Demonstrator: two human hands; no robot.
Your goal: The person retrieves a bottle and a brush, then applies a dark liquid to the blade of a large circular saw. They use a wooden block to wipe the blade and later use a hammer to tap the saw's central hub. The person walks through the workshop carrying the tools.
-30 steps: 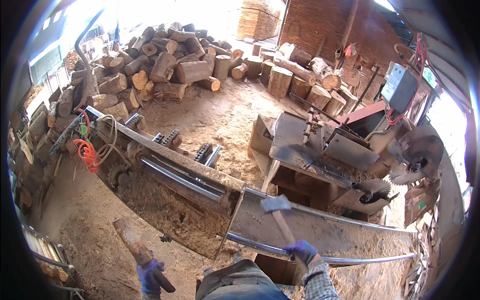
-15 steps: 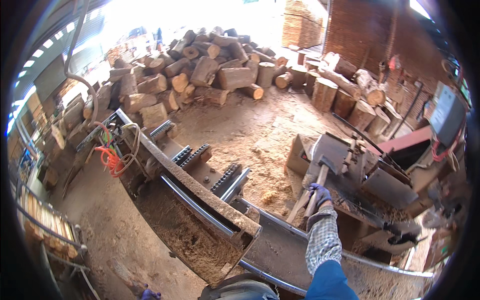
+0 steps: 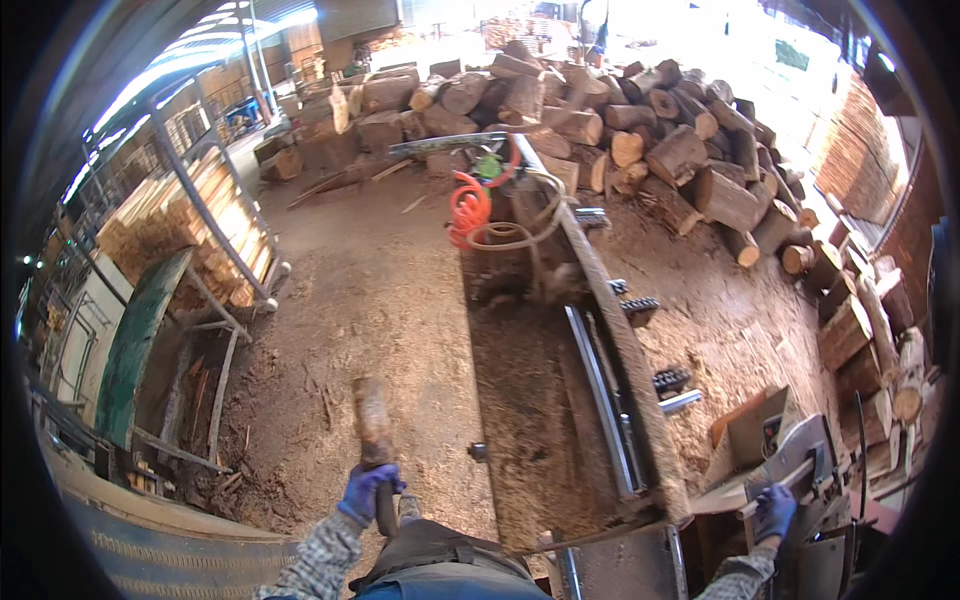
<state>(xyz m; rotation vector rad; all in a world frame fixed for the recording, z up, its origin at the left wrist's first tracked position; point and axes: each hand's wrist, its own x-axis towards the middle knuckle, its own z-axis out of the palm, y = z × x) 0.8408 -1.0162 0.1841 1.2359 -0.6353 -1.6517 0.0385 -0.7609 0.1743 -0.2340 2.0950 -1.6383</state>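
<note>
My left hand (image 3: 370, 492), in a purple glove, is closed round the dark, narrow lower end of a club-shaped piece of wood (image 3: 373, 425). Its thicker brown part points away from me over the sawdust-covered floor. At the lower right my right hand (image 3: 774, 512), also gloved in purple, is closed at the pale wooden handle (image 3: 795, 474) of a tool with a grey metal head (image 3: 819, 452). That tool lies over dark metal machinery; part of its handle is hidden by the hand.
A long metal trough (image 3: 535, 420) strewn with sawdust runs ahead of me, with coiled orange hose (image 3: 468, 208) at its far end. Cut logs (image 3: 680, 155) are heaped behind. Sawn boards (image 3: 195, 230) stand stacked on the left, beside a green panel (image 3: 145, 345).
My view has swung left, so the trough now appears further right. The left hand and its piece of wood have come up into fuller view. My right hand stays at the tool's handle.
</note>
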